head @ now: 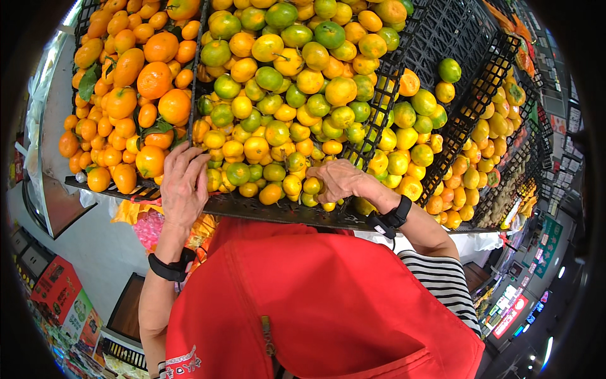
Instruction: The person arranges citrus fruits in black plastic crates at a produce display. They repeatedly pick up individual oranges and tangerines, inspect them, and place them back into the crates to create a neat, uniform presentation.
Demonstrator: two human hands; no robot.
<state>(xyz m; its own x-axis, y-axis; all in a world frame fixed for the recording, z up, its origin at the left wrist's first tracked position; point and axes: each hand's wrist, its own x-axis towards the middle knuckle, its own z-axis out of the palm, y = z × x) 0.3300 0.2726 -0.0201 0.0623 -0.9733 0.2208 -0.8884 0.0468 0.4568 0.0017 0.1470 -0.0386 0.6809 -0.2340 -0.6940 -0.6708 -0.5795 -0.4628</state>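
My left hand (pixel 184 182) rests at the front of the black plastic display crates, by the divider (pixel 194 104) between two heaps of citrus. Its fingers are slightly spread and bent, with no fruit seen in them. Left of it lie bright orange mandarins (pixel 154 81) mixed with small kumquat-like fruits (pixel 147 115). Before me is a heap of green-yellow mandarins (pixel 277 133). At its front edge my right hand (pixel 338 181) reaches in from the right. Index finger and thumb close around a small yellow-green mandarin (pixel 311 185); the other fingers are partly hidden.
A crate wall (pixel 378 113) separates another group of yellow-green mandarins (pixel 405 137) on the right. Farther right are persimmon-like fruits (pixel 497 123). The crates' front ledge (pixel 284 213) runs along my red apron (pixel 303 284). Crumpled plastic bags (pixel 149 230) hang below at left.
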